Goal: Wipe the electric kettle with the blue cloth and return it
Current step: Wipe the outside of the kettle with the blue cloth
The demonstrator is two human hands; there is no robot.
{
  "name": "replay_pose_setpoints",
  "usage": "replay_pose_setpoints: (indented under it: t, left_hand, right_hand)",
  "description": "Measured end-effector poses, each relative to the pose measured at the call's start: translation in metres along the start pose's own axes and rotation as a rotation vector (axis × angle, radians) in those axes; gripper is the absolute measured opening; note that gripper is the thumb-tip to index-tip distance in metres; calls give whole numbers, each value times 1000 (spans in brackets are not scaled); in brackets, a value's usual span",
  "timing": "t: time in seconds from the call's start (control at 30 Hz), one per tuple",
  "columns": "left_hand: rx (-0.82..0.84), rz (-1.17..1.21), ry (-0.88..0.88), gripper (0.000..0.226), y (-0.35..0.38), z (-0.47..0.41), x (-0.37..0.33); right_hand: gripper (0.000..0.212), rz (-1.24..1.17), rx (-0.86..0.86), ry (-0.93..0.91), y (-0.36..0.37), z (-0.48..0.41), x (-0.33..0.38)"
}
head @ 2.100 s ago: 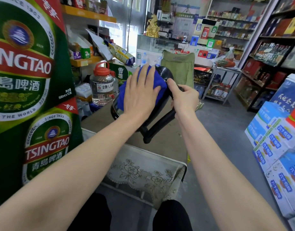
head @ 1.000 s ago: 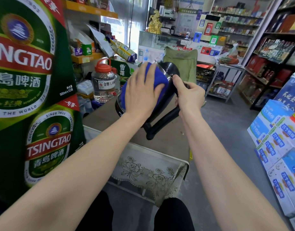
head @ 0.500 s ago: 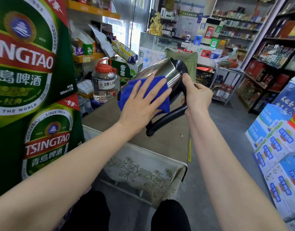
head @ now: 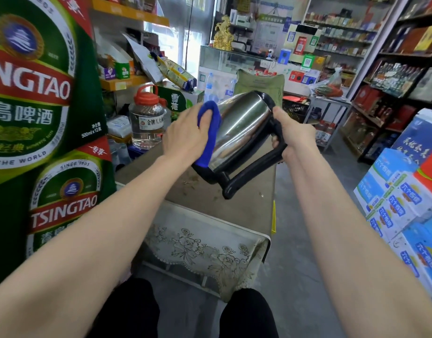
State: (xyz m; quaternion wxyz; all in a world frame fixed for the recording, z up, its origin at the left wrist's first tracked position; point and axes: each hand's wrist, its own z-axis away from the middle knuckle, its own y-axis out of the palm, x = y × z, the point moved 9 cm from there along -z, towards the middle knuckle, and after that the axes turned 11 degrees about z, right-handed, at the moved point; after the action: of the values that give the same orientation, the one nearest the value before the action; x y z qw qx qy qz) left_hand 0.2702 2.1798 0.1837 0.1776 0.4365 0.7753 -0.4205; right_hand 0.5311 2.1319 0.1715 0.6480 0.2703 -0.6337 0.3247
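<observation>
A steel electric kettle point(head: 241, 125) with a black handle and base is tilted in the air above the small table point(head: 234, 203), its top pointing away to the upper right. My right hand point(head: 291, 132) grips the black handle near its top. My left hand point(head: 185, 135) presses the blue cloth point(head: 210, 132) against the kettle's left side, fingers wrapped over the cloth. Much of the cloth is hidden under that hand.
Green beer cartons point(head: 39, 118) stack up close on the left. A clear jug with a red cap point(head: 148, 118) stands at the table's far left. Blue boxes point(head: 405, 203) are piled on the right, and a lace cloth point(head: 205, 250) hangs over the table's near edge.
My left hand slid the cloth from the kettle's near face round to its left side. More bare steel now shows. The right hand keeps its grip on the handle.
</observation>
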Motion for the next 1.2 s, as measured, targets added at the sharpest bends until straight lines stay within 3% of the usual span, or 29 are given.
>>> replay_pose_setpoints:
  t: [0.07,0.17,0.33,0.43,0.5,0.57,0.63,0.73,0.87,1.07,1.2]
  left_hand:
    - [11,-115,29,52,1,1,-5]
    - [26,-363,126,59,15,10,-23]
    - [155,-654,405,69,55,26,-45]
    - [173,-555,371,60,46,3,-46]
    - [151,-344,157,52,27,-24,-30]
    - [182,-209,-88,54,16,-39,1]
    - [165,-172,-185,59,9,-38,17]
    - [31,-184,-41,53,6,-18,-8]
    - [59,-279,206,53,19,-5,-50]
    - [197,-41,-215,56,8,-51,-3]
    - [-30,108,-51,46,-3,-30,-21]
  right_hand:
    - [47,-54,33,62,5,-5,-11]
    - [33,-122,82,129,15,-9,-33]
    - [19,-170,111,197,23,-11,-49]
    - [21,-203,98,209,18,-13,-49]
    - [20,-187,96,187,13,-9,-41]
    - [37,-163,71,129,7,-6,-31]
    - [44,-133,46,83,3,-5,-21]
    - [52,-116,46,68,7,-7,-18]
    - [66,-109,75,52,17,-4,-22]
    - [47,47,175,-82,23,7,-11]
    - [34,126,150,-292,24,19,20]
